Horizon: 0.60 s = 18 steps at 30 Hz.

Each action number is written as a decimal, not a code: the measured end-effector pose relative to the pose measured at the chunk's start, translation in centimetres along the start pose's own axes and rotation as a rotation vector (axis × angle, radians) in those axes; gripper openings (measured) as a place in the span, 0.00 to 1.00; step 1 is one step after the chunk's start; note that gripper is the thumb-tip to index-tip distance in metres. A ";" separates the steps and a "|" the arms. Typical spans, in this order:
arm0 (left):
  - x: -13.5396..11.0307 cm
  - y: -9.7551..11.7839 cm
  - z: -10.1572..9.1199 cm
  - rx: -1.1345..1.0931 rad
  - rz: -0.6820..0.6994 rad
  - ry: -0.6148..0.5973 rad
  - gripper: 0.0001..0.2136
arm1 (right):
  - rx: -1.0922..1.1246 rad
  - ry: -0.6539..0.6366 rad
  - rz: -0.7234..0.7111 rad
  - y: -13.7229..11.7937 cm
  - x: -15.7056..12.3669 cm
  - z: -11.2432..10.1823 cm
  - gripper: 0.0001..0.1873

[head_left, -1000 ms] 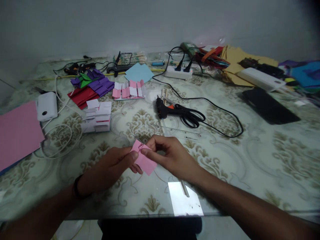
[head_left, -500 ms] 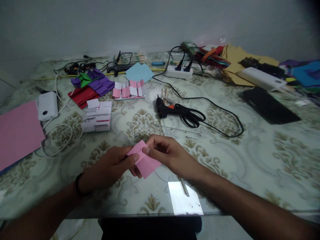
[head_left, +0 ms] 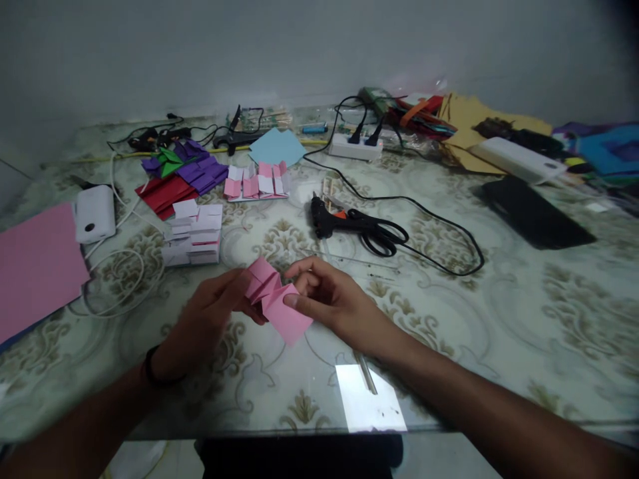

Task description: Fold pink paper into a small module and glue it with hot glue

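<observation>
A pink sheet of folded paper (head_left: 288, 318) is held between both hands above the near middle of the table. My left hand (head_left: 214, 309), with a dark band at the wrist, pinches its left end, where the folds bunch up. On the right side, my right hand (head_left: 329, 299) grips the flatter square part, thumb on top and index finger lifted off behind it. Beyond the hands lie a black glue gun (head_left: 324, 216) and black-handled scissors (head_left: 382, 233). White and pink folded papers (head_left: 194, 233) rest to the upper left.
Pink sheets (head_left: 40, 266) and a white power bank (head_left: 94, 213) with a looped cable lie at left. A white power strip (head_left: 355, 146) sits at the back. A black phone-like slab (head_left: 536, 213) and yellow papers (head_left: 469, 126) are at right.
The pink paper has opened out, its left part turned up and away from the right part. My left hand has moved left and slightly up; my right hand has shifted a little upward.
</observation>
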<state>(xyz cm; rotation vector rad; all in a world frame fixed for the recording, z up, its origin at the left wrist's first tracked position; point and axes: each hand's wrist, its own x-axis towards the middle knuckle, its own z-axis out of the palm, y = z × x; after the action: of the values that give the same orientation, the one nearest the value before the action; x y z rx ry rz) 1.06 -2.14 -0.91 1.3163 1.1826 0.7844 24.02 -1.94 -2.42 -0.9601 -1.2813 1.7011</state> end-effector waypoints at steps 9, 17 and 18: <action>0.1 0.9 0.0 0.130 -0.033 -0.179 0.10 | -0.083 -0.064 0.073 -0.2 -0.3 0.0 0.22; 0.1 0.7 -0.3 0.189 0.017 -0.095 0.08 | -0.138 -0.095 0.092 -0.5 -0.4 -0.2 0.21; 0.1 0.7 -0.3 0.171 0.006 -0.067 0.09 | -0.141 -0.090 0.087 -0.5 -0.4 -0.2 0.20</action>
<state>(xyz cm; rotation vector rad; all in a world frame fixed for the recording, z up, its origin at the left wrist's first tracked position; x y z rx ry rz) 0.95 -1.86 -0.18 1.4758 1.2132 0.6493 24.41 -2.16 -1.97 -1.0447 -1.4527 1.7564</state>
